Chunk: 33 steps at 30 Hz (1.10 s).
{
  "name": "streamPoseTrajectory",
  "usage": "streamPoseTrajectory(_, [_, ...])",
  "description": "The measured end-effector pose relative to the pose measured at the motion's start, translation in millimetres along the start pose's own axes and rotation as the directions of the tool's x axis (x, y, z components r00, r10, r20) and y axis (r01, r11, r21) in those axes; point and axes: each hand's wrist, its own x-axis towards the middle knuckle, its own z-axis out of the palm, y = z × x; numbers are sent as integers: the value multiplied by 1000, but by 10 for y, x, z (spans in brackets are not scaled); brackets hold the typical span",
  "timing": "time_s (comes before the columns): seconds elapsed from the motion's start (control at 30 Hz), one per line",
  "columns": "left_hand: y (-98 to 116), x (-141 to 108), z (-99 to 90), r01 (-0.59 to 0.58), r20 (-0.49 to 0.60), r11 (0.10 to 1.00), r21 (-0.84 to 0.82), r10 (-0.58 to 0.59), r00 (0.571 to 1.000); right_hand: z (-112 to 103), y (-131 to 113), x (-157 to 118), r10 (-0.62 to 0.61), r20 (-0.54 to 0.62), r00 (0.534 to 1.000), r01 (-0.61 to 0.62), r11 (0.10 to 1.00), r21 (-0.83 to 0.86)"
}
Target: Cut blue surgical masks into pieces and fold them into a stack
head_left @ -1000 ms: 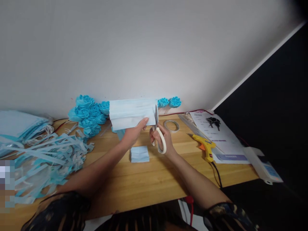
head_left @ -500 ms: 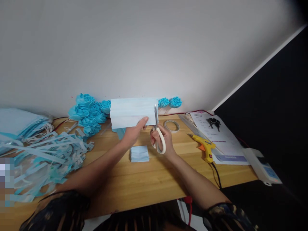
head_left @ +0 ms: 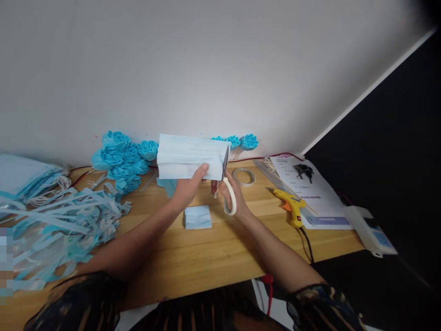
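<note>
A pale blue pleated face mask [head_left: 186, 154] is held up off the table, its lower edge pinched by my left hand [head_left: 189, 186] with the thumb on the near face. White-handled scissors [head_left: 230, 197] are in my right hand [head_left: 237, 195], fingers through the loops. Their blades point up and lie along the mask's right end. Below the hands, a small stack of cut light blue squares [head_left: 197, 217] rests on the wooden table [head_left: 213, 257]. My left fingers behind the mask are mostly hidden.
Blue handmade flowers [head_left: 120, 156] stand along the wall, left and right of the mask. Cut strips [head_left: 79, 225] and stacked masks [head_left: 24, 177] fill the left side. A tape roll [head_left: 244, 176], yellow glue gun [head_left: 291, 207], papers [head_left: 317, 197], keys [head_left: 303, 172] and white power strip [head_left: 370, 232] lie right.
The mask has tilted a little, its right end lower. The scissors have leaned to the right at the mask's right end. The whole view has shifted slightly.
</note>
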Motion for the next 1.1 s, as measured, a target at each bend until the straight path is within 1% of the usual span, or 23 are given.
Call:
streamPoseTrajectory(0.1, [6,-35,11,-28,59,1000,8,28,998,-13,-26,-1,1,-6,1000,-1,1000,-26])
streamPoseTrajectory(0.23, [2,-81,19,20,73,998,53,-24,997,-3,-53,-7,-2,-36,999,1,1000,-30])
streamPoseTrajectory(0.33, [20,-98,20,27,99,997,79,-35,994,9,-86,-9,18,-53,998,-18,1000,-10])
streamPoseTrajectory(0.47, [53,-94,27,63,60,996,67,-67,996,17,-124,-10,65,-68,996,-64,998,10])
streamPoseTrajectory(0.53, [50,-85,31,84,44,995,45,-86,995,16,-131,-13,70,-78,995,-70,998,-5])
streamPoseTrajectory(0.63, [14,-70,37,81,26,997,-18,-81,996,14,-134,-21,61,-85,995,-63,998,-17])
streamPoseTrajectory(0.8, [-38,-51,46,95,18,993,-73,-94,995,19,-132,-28,79,-89,993,-78,997,15])
streamPoseTrajectory(1.0, [-18,-50,57,102,12,986,-130,-101,995,27,-140,-39,81,-93,992,-78,996,34])
streamPoseTrajectory(1.1, [-25,-45,52,92,18,987,-131,-90,996,27,-151,-46,85,-94,992,-81,996,39])
